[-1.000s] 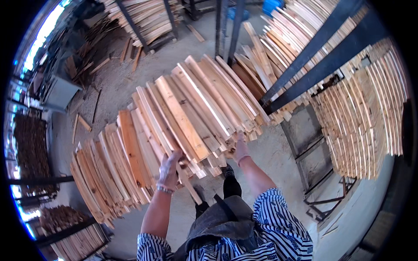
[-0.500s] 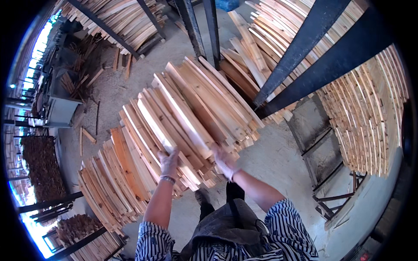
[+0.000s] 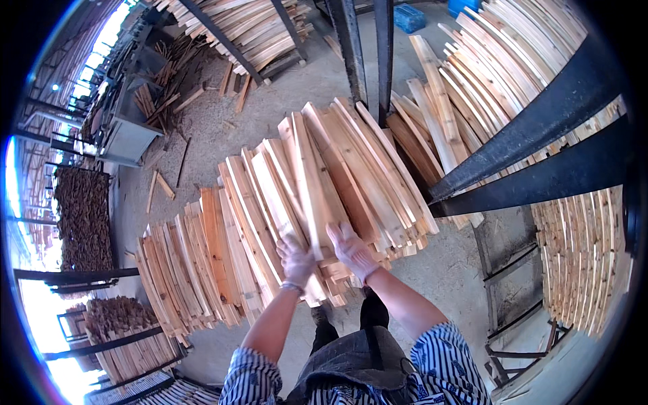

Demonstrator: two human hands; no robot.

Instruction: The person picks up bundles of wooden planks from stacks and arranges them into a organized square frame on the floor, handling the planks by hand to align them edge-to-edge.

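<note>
A pale wooden board (image 3: 309,185) lies at a slant on top of a long row of stacked boards (image 3: 388,182), its near end between my two hands. My right hand (image 3: 352,251), in a thin pale glove, is closed at the right side of that end. My left hand (image 3: 297,262), gloved too, rests just left of it on the board ends, fingers stretched forward and apart. Its palm side is hidden. More boards, one of them orange-toned (image 3: 216,246), run along the row to the left.
Dark metal beams (image 3: 533,135) cross at the right beside another large board stack (image 3: 513,47). A metal frame (image 3: 496,270) stands on the floor at right. Scrap wood (image 3: 162,182) and a grey bin (image 3: 128,140) are at far left. Blue bundles (image 3: 409,18) lie at the back.
My view has shifted left, so the scene sits further right. My hands have come closer together. The board between them now slants across its neighbours.
</note>
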